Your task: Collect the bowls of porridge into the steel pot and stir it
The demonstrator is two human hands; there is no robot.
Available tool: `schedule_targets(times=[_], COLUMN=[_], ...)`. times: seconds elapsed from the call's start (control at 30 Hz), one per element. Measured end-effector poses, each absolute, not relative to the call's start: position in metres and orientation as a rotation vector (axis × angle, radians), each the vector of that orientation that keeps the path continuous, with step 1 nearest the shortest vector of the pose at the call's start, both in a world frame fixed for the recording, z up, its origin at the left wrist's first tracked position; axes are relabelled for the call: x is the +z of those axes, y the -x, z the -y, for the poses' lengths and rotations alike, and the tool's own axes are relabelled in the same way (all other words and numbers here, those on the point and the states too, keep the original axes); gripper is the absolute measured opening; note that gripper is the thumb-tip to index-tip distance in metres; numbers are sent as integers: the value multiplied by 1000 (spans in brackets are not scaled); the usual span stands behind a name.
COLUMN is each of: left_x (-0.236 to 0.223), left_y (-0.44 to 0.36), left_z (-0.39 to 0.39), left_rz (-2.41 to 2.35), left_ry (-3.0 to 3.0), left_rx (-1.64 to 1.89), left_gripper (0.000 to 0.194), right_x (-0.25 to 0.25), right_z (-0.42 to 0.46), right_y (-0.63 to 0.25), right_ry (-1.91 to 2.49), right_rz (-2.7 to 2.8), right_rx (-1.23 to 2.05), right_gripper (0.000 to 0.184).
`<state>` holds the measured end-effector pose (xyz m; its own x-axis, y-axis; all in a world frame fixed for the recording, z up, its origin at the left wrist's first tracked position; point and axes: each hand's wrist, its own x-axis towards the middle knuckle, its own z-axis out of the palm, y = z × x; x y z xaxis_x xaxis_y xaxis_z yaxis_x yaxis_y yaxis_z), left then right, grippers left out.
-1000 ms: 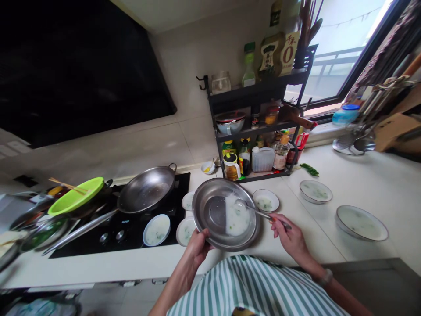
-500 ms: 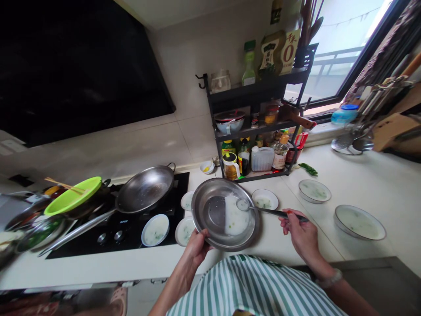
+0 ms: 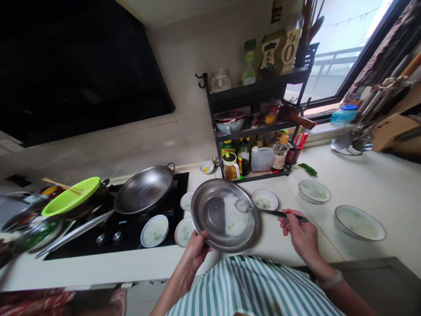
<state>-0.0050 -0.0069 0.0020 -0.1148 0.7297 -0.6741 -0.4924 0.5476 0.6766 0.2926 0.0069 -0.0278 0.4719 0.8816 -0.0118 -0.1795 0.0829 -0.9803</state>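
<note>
My left hand [image 3: 197,249] grips the near rim of a large steel basin [image 3: 210,216], which is tilted so that a pale liquid with green bits pools at its right side. My right hand [image 3: 301,233] is closed on the dark handle of a metal ladle [image 3: 263,210]. The ladle's bowl rests over the basin's right rim, at the edge of the liquid. Small white bowls [image 3: 265,199] holding the same pale liquid stand on the white counter [image 3: 378,188] around the basin.
A steel wok [image 3: 144,189] sits on the black stove [image 3: 131,230], with a green bowl [image 3: 70,196] and more pans to its left. A black rack of bottles and jars [image 3: 256,127] stands behind the basin. Two wider filled dishes [image 3: 359,222] lie at the right.
My right hand has drawn back to the right along the ladle, pulling its bowl from inside the pooled liquid to the basin's right rim. My left hand and the basin have stayed put.
</note>
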Motion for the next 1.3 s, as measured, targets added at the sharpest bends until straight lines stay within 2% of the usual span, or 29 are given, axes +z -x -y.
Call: schedule_targets(times=[0.77,1.1,1.3], left_x=[1,7,7], left_y=[4,5,6], left_z=[7,6,6], left_rz=[-1351,-1370,-1350], left_ry=[-309,-314,-330], left_rx=[1053,1037,1018], left_gripper=[28,28,27], right_x=[-19,-4,-10], right_z=[-3,-8,-9], right_y=[-297,-321,-345], right_ry=[1245,1218,1323], right_rz=[719,598,714], right_rx=[892,798,634], right_gripper=[39,30,29])
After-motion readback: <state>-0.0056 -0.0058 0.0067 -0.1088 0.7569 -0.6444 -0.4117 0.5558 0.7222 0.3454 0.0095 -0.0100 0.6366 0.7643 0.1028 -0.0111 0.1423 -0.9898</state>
